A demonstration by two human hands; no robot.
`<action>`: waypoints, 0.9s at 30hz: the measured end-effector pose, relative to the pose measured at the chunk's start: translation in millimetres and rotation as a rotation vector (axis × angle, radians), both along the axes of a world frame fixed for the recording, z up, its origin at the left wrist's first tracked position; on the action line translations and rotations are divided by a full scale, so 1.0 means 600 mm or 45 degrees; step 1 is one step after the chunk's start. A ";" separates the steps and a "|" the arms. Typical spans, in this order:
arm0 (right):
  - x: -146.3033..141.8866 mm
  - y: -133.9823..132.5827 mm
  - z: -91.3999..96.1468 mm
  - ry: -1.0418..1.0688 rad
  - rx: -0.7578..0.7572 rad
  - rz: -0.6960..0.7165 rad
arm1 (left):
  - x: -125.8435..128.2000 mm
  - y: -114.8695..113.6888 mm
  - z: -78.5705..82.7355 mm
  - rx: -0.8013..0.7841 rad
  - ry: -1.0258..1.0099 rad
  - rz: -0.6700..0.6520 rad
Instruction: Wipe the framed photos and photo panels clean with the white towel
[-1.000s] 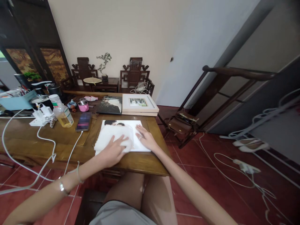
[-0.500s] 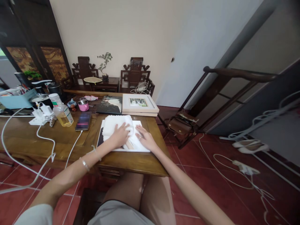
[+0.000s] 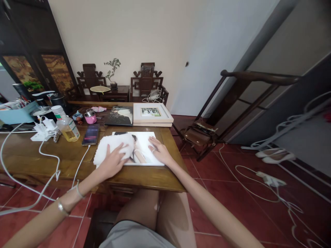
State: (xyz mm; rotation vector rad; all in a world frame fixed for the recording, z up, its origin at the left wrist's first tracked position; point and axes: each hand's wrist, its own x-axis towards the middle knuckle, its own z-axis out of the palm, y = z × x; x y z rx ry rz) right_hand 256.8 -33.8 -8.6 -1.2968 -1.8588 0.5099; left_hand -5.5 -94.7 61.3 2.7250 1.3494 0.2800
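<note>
My left hand [image 3: 113,160] lies with fingers spread on a white cloth [image 3: 104,146], pressing it flat. The cloth covers the left part of a white-edged photo panel [image 3: 145,141] and hangs past its left side onto the wooden table. Part of a printed figure shows on the panel beside the cloth. My right hand [image 3: 159,152] rests open on the panel's right side, fingers stretched out, a ring on one finger. What lies under the cloth is hidden.
Behind the panel are a dark photo board [image 3: 119,115] and white-framed pictures [image 3: 153,114]. To the left stand a phone [image 3: 91,135] on a cable, a bottle [image 3: 67,126], a pink cup [image 3: 90,117] and a power strip [image 3: 40,135]. A chair [image 3: 204,132] holds a brown bag.
My left hand has slid the cloth left and towards me, uncovering more of the panel's middle and top. My right hand stays on the panel's right side.
</note>
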 end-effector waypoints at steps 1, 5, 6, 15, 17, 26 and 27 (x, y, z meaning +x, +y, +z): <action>0.001 0.002 -0.002 0.010 0.002 -0.017 | 0.000 0.016 0.000 -0.017 -0.006 0.016; 0.006 0.009 -0.009 0.054 0.006 -0.071 | 0.015 0.041 0.005 -0.063 0.033 0.019; 0.008 0.010 -0.010 0.055 0.005 -0.071 | 0.020 0.041 0.006 -0.068 0.045 0.017; 0.010 0.008 -0.009 0.019 0.011 -0.035 | 0.086 0.123 0.001 0.022 0.129 -0.199; 0.009 0.007 -0.006 0.008 0.008 -0.035 | 0.102 0.134 -0.001 0.045 0.133 -0.188; 0.005 0.004 -0.002 0.062 -0.016 -0.009 | 0.106 0.003 0.009 0.034 0.192 -0.190; 0.005 0.004 -0.001 0.101 -0.036 -0.016 | 0.107 -0.001 0.012 0.027 0.187 -0.183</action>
